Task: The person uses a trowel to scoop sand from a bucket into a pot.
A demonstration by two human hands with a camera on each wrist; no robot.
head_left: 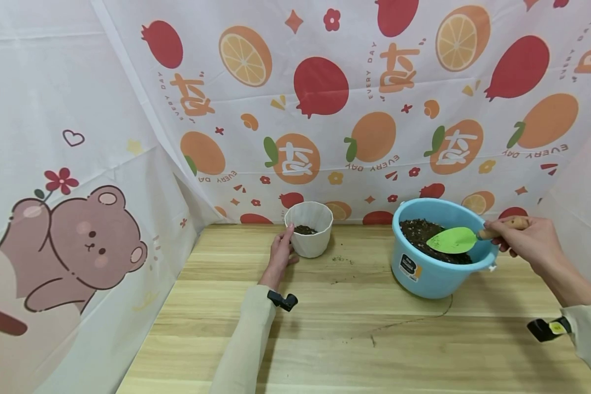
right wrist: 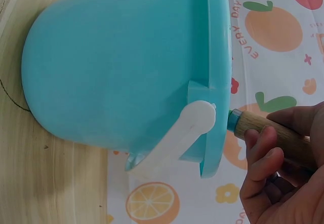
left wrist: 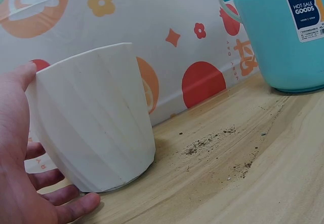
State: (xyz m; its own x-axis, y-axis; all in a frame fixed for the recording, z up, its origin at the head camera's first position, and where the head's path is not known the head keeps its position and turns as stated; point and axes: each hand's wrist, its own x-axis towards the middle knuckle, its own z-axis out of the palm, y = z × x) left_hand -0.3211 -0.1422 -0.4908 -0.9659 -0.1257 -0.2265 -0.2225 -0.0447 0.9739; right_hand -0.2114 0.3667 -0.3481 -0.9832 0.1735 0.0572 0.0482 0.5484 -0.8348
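A white fluted flower pot (head_left: 317,244) stands on the table with some dark soil (head_left: 305,230) inside. My left hand (head_left: 279,253) rests against its left side, the thumb at the rim and the relaxed fingers spread low beside the base. In the right hand (head_left: 532,241) I grip the wooden handle of a garden trowel (head_left: 454,241), whose green blade is over the soil in a light blue bucket (head_left: 430,280). In the right wrist view the bucket's wall hides the blade, and only the wooden handle (right wrist: 276,135) shows beyond the rim.
Crumbs of soil (left wrist: 207,142) lie scattered on the wooden table (head_left: 335,328) between pot and bucket. A white bucket handle (right wrist: 174,138) hangs at the bucket's side. Behind the table hangs a fruit-print cloth (head_left: 325,153); a bear-print cloth (head_left: 103,153) borders the left side.
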